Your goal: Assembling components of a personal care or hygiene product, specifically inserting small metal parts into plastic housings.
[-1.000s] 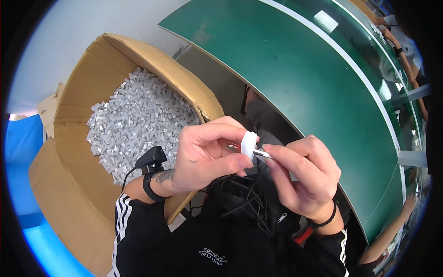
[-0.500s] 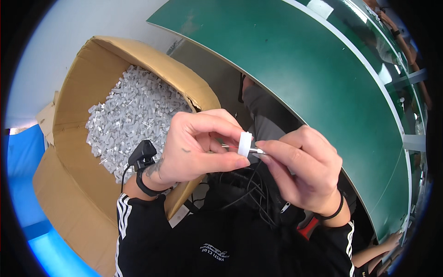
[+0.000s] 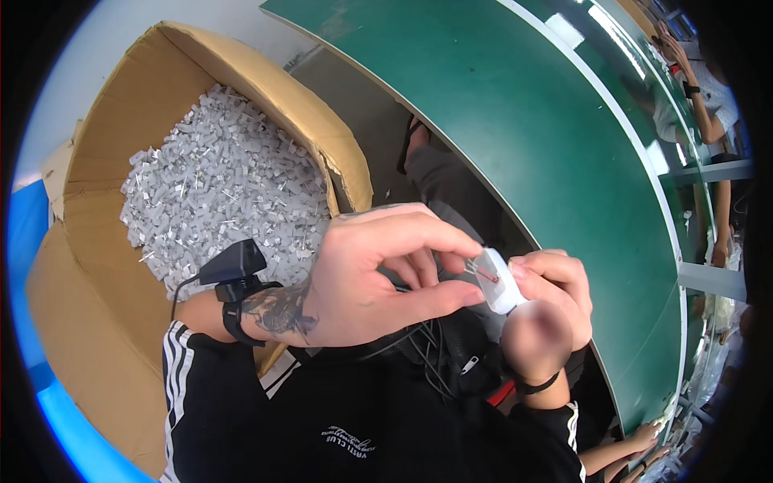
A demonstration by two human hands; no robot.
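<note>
A small white plastic housing [image 3: 502, 283] is held up in front of my chest, its open side tilted towards my left hand. Inside it a thin red wire and some fine metal leads show. My right hand [image 3: 554, 294] grips the housing from its right side, with fingers closed round it; a round blur covers part of this hand. My left hand [image 3: 386, 262] has its thumb and index finger on opposite edges of the housing's open end. Its other fingers curl beside the leads. Whether they touch the leads I cannot tell.
A big cardboard box [image 3: 97, 266] at the left holds a heap of small grey-white plastic pieces [image 3: 221, 185]. A green table [image 3: 499, 121] curves along the right. Black cables [image 3: 427, 362] lie near my lap. Other people's hands show at the far right [image 3: 640, 439].
Both hands have shifted slightly right and down. The white housing has turned, so its open side with the red wire now shows. The slim metal-coloured part at my right fingertips is out of sight.
</note>
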